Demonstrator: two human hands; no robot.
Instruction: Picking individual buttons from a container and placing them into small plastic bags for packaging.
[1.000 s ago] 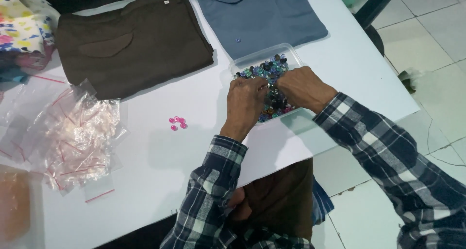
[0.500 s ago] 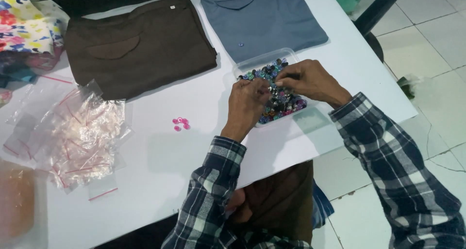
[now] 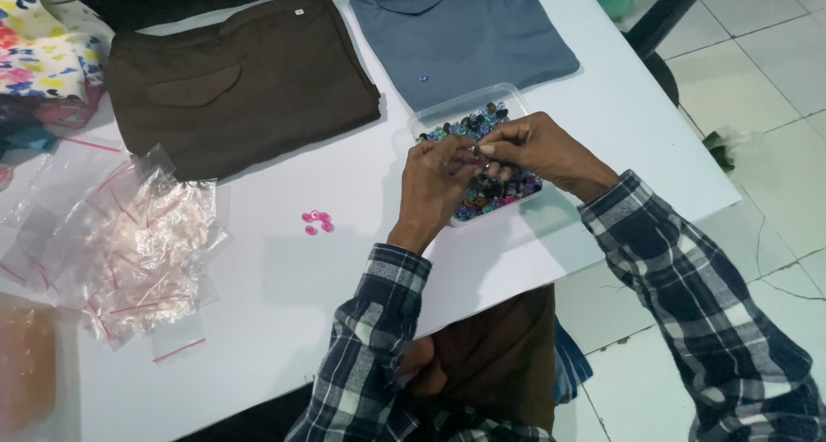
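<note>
Both hands lifted slightly vs. earlier | left hand [image 3: 439, 177] + right hand [image 3: 535, 149] pinching small beads (fingertips together) over clear tray [image 3: 447, 111] | worktop [image 3: 284, 261]

A white table [image 3: 284, 287] spreads under and to the left of the hands, its corner reaching out to their right. Beyond that edge lies a floor of pale square tiles [image 3: 774, 72] with dark grout. A dark furniture leg [image 3: 662, 16] slants above. Light is even and soft.
</note>
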